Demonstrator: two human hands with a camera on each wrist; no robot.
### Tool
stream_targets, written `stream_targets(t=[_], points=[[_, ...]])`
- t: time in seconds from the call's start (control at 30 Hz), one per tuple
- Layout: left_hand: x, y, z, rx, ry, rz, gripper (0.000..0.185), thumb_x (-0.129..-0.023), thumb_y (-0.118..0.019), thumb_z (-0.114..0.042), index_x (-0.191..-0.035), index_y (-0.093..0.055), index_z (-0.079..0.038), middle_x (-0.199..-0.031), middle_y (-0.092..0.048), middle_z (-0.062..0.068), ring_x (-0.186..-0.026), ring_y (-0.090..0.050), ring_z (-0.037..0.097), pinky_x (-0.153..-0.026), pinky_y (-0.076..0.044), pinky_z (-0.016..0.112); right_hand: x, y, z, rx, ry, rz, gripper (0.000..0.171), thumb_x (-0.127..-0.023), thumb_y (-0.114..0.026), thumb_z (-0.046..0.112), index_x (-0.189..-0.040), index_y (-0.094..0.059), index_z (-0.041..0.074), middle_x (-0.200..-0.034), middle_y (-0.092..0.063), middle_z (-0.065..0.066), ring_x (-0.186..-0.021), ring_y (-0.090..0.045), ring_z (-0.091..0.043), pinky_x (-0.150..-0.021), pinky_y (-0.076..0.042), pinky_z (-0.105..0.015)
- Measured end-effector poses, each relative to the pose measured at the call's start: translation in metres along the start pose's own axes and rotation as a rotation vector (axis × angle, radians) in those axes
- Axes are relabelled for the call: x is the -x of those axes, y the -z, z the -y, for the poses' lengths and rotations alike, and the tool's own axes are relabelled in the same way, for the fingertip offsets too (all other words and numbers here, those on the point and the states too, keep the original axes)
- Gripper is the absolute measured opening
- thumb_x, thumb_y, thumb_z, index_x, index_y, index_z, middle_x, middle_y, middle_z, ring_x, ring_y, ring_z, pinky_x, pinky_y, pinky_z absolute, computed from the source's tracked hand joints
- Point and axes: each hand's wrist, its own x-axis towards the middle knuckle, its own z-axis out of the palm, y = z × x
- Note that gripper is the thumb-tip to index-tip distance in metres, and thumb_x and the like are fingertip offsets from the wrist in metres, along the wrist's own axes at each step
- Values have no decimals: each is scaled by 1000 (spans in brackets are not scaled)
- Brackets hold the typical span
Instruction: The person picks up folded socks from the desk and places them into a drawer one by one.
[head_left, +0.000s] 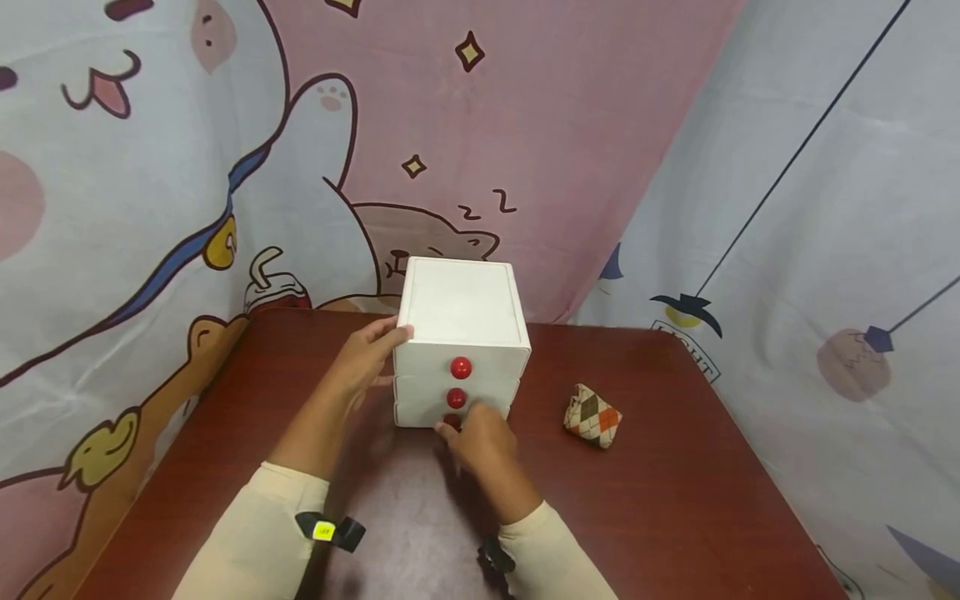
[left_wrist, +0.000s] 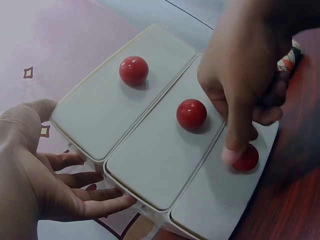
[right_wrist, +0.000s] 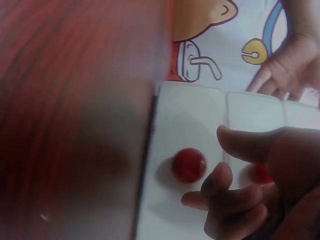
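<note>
Left hand flat-fingered, right hand fingers curled.

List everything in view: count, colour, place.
small white three-drawer chest: one, white, centre of the table
round red drawer knobs: three, red, one on each drawer front
checked fabric pouch: one, brown, cream and orange, right of the chest
wooden table: one, reddish brown, under everything
cartoon-print cloth backdrop: pink and pale blue, behind the table
left hand: one, flat against the chest's left side
right hand: one, fingers at the bottom knob
</note>
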Motion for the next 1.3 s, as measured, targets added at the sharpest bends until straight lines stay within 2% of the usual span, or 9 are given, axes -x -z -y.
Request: stream_targets(t=[0.23,0.53,0.93,1.13,1.3], points=[[-1,-2,1,2,2,7,75,-106,-66,-47,-171,-39,-19,-166,-50,22,-157,-47,43,-120,-48,67,-4,-12,0,-1,-11,-25,39,-91,-88,44,-84,-68,12,-92,-75,-13,-89,-76,-34,-72,-61,-55],[-2,-1,2,-5,1,6,76,-106,-65,-48,-171,-38,-20,-168,-48,21,-157,-46,42,-120,-48,67,-5,-16,1,2,-1,-70,40,-93,-86,41,-74,-66,13,-88,-75,-16,-86,-77,-38,-71,-61,-58],[-1,-3,2,-19,6,-15,74,-107,-64,-48,-171,-38,-21,-166,-50,22,-154,-51,42,-119,-50,65,-5,-16,0,5,-4,-98,40,-91,-88,38,-71,-64,13,-88,-73,-16,-87,-76,-40,-73,-61,-58],[-1,-3,0,-26,18,-11,71,-109,-62,-49,-171,-39,-23,-163,-54,21,-151,-54,41,-119,-51,64,-5,-14,1,29,-14,-71,43,-88,-89,39,-68,-62,13,-91,-77,-18,-86,-77,-38,-71,-62,-56],[-2,-2,1,-19,11,-3,72,-109,-62,-49,-171,-38,-22,-164,-52,22,-152,-54,40,-119,-51,65,0,-10,1,75,-6,-27,43,-88,-88,40,-66,-66,10,-92,-79,-19,-82,-77,-35,-67,-62,-53]])
